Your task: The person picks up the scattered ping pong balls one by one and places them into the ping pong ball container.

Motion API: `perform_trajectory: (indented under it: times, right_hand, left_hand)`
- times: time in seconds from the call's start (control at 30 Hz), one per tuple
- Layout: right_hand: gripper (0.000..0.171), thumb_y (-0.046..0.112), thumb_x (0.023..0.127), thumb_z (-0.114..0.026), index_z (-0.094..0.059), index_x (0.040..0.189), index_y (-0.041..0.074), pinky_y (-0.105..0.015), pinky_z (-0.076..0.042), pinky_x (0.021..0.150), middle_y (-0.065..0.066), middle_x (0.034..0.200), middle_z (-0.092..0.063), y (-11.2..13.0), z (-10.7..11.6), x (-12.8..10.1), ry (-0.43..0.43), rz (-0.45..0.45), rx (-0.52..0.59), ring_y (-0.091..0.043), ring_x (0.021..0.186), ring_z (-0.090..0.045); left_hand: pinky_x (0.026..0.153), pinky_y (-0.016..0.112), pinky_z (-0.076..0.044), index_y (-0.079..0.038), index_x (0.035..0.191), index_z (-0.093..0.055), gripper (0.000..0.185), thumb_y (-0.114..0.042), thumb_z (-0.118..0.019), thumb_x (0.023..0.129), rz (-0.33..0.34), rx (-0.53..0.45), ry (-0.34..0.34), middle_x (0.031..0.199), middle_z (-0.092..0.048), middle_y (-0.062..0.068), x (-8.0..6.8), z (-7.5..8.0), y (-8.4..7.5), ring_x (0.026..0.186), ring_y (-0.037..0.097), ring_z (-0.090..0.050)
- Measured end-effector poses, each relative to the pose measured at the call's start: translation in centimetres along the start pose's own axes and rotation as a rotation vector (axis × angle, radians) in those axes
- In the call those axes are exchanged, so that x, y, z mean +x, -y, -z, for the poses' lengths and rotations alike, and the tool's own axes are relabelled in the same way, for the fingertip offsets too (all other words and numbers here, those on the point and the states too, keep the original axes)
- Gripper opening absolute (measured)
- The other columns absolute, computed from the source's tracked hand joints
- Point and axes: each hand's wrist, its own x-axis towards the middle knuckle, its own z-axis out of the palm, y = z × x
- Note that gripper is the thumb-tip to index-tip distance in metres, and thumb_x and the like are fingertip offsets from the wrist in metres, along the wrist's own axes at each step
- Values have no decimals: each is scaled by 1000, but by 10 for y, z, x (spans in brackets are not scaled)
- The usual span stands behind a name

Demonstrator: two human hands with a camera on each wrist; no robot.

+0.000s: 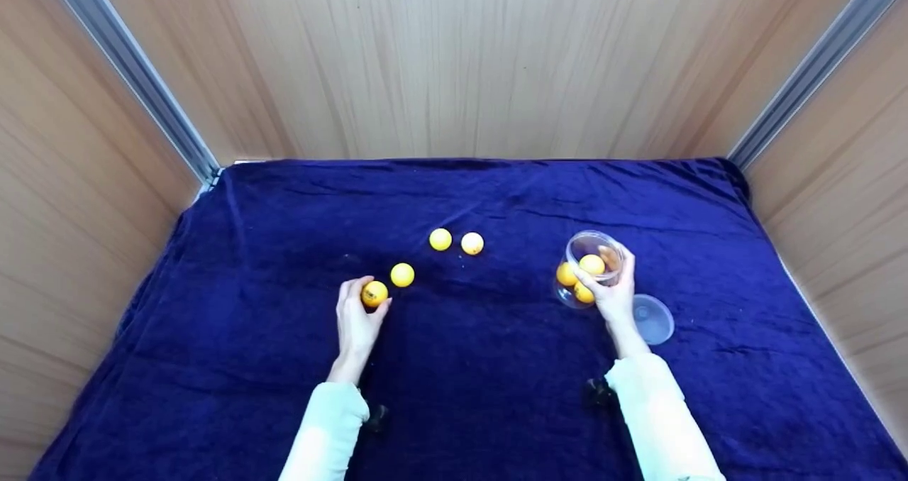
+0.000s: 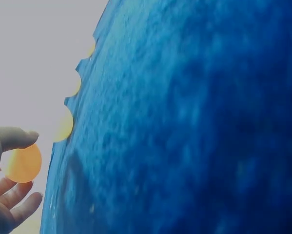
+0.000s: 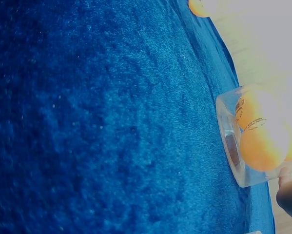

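Note:
My left hand (image 1: 358,328) pinches an orange ping-pong ball (image 1: 374,294) between thumb and fingers, with dark print showing on the ball. In the left wrist view this ball (image 2: 25,164) appears held up off the cloth. Close beside it on the cloth lies another ball (image 1: 402,274). On the right side, my right hand (image 1: 616,295) grips a clear plastic jar (image 1: 566,299) around its side, its open mouth facing up. Orange balls (image 3: 263,145) are inside the jar; three can be made out. Part of the right hand is out of the right wrist view.
Farther back lie two more balls, one (image 1: 440,239) left of the other (image 1: 472,243). A round translucent lid (image 1: 653,319) lies flat beside the right wrist. Dark blue velvet cloth (image 1: 482,367) covers the table, with wood-grain panels (image 1: 468,62) around it.

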Motion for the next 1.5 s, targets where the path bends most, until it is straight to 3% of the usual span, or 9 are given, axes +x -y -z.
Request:
perform_trajectory:
  times: [0.17,0.4,0.57,0.73,1.2,1.37,1.5]
  right_hand:
    - [69,-17,62,-67,-33,121,-6,-26,-38,86,-30,115,-42,2,-1,0,10,-3,-20,-39,110,-37]
    - [72,-5,60,-77,-41,121,10,-22,-36,89,-9,112,-51,-39,20,9,47,49,58,-21,109,-45]
    - [74,1,59,-79,-41,122,11,-22,-37,88,-10,113,-51,-56,27,14,31,58,30,-25,108,-45]
    - [73,-7,59,-77,-42,121,10,-24,-36,90,-11,112,-51,-58,28,15,15,56,-1,-26,108,-45]
    - [72,-9,60,-75,-42,120,10,-23,-37,88,-9,112,-52,-56,31,13,10,45,15,-21,108,-46]
    - [69,-2,60,-77,-41,119,7,-24,-35,90,-14,112,-50,-27,17,5,23,58,20,-24,108,-44]
    - [68,-8,61,-73,-39,119,3,-29,-33,93,-21,112,-47,-4,6,-1,15,44,4,-30,109,-42]
  left_hand:
    - [87,38,-38,4,99,-60,40,0,-77,62,-42,-36,-14,96,-54,13,-2,-7,-6,94,29,-52]
    - [84,39,-40,5,98,-61,42,1,-78,60,-84,-93,-20,93,-54,14,-4,-23,-18,90,29,-53]
    - [72,36,-47,4,98,-61,41,1,-77,60,-106,-133,-8,93,-54,12,-6,-33,-28,88,27,-54]
    - [65,32,-48,2,98,-61,40,1,-77,61,-143,-168,0,95,-53,13,-8,-44,-38,86,26,-54]
    - [62,28,-49,0,100,-61,40,-1,-77,63,-148,-301,78,93,-53,10,-12,-78,-78,84,22,-54]
    - [62,31,-50,0,101,-61,40,-2,-76,64,-155,-332,106,94,-54,9,-14,-91,-95,85,21,-54]
    - [61,35,-50,0,101,-61,40,-4,-76,64,-172,-349,123,95,-54,10,-14,-101,-108,85,21,-54]
